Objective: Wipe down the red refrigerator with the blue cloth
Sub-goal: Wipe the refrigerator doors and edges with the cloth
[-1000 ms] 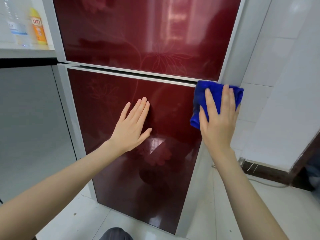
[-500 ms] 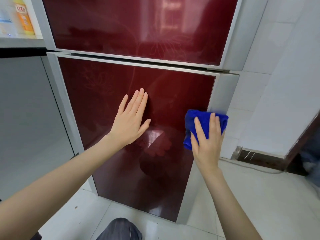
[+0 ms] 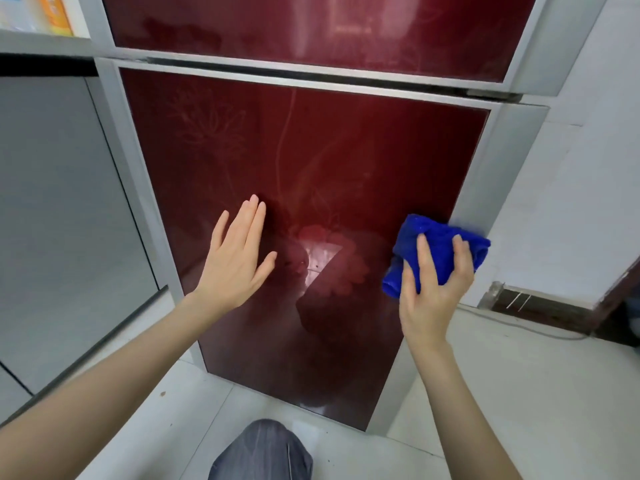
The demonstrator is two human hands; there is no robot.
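The fridge (image 3: 311, 150) was a deep glossy red, darker toward the bottom. It had a faint pale line drawing of flowers and long stems across the lower door. Its frame (image 3: 502, 168) was plain silver-grey. The cloth (image 3: 436, 244) was a really bright royal blue, no print at all. The panel (image 3: 52, 202) on the left was flat matte grey. The wall (image 3: 571, 185) and floor (image 3: 519, 393) were both white tile. The trousers (image 3: 263, 452) at the bottom were blue-grey. The bottle (image 3: 55, 12) up in the corner looked orange, though it was blurry and cut off.
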